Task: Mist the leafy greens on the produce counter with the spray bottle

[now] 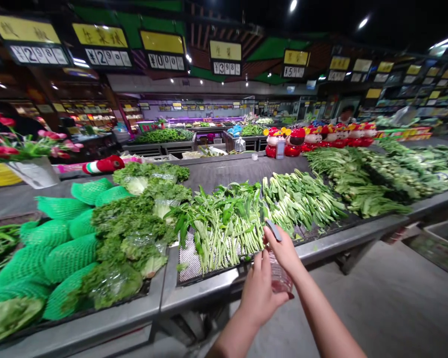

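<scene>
Before me I hold a spray bottle [281,273] with a clear pinkish body and a grey lever on its head. My left hand [257,291] is wrapped round the lower body from the left. Up at the head, my right hand [284,248] is closed about the neck and lever, partly hiding them. Just beyond the bottle lie leafy greens with long pale stems [224,233] on a dark mesh tray [190,261]. To their right is a pile of greens with thick white stems [302,199].
Frilly lettuce [134,238] and vegetables in green foam nets [70,256] fill the left side. A metal edge [194,293] runs along the stand's front. Red figurines [293,142] and a flower bucket [37,171] stand behind. A crate [446,243] sits on the floor at right.
</scene>
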Motion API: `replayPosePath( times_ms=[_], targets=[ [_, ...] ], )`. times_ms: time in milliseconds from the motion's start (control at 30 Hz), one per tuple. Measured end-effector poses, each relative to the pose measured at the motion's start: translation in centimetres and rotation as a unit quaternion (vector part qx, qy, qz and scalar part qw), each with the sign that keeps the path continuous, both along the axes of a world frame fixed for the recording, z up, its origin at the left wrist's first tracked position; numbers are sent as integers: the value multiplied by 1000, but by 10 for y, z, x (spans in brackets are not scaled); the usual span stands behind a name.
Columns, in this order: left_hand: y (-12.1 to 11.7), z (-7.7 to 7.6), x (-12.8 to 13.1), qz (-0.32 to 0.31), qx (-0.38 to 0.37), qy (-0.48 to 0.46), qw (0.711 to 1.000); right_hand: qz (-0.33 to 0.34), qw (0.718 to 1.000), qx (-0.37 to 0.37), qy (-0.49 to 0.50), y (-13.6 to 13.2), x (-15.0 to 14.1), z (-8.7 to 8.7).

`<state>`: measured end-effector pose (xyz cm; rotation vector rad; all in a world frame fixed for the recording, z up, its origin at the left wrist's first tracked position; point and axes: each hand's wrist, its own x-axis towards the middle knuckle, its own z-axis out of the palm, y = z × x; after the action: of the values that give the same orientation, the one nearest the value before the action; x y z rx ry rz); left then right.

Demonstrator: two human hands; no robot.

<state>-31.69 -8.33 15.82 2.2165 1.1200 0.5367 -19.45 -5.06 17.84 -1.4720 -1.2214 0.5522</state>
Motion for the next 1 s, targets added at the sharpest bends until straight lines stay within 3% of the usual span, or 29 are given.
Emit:
replayPosePath(
  times_ms=[333, 700, 1000],
  targets=[
    [41, 28, -29, 1, 42, 8, 999, 10, 999, 40, 5, 43, -29, 32],
    [66, 39, -72, -20, 26, 15, 999, -4, 999, 40, 21, 61, -72, 33],
    [73, 28, -96, -21, 11, 3, 1000, -44, 999, 19, -11, 67, -98, 26]
  ],
)
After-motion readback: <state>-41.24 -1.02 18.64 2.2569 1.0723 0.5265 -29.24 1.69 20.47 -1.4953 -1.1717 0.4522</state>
